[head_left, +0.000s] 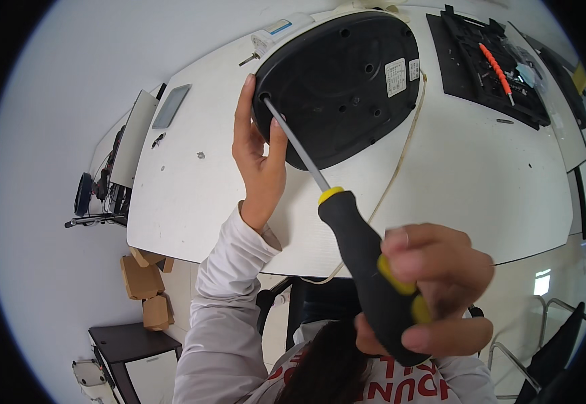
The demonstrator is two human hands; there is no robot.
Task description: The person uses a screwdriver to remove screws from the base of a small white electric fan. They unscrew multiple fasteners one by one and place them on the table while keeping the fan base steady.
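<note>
A dark oval plastic base (pixel 320 81), the underside of an appliance, faces me and shows several recessed holes and white labels. My left hand (pixel 262 151) grips its left edge, the fingers along the rim and the thumb near the screwdriver shaft. In my right hand (pixel 441 283) is a screwdriver (pixel 357 232) with a black and yellow handle, its fingers closed loosely round the grip. The long metal shaft slants up to the left, and its tip sits in the hole at the base's left edge. How deep the tip reaches is hidden.
A white appliance part (pixel 283 34) shows behind the base. A pale cord (pixel 407 148) runs across the white table (pixel 468 195) to its front edge. A phone (pixel 171 106) and small screws (pixel 200 155) lie left. An open black toolkit (pixel 488 67) with an orange-handled tool (pixel 495 71) is far right.
</note>
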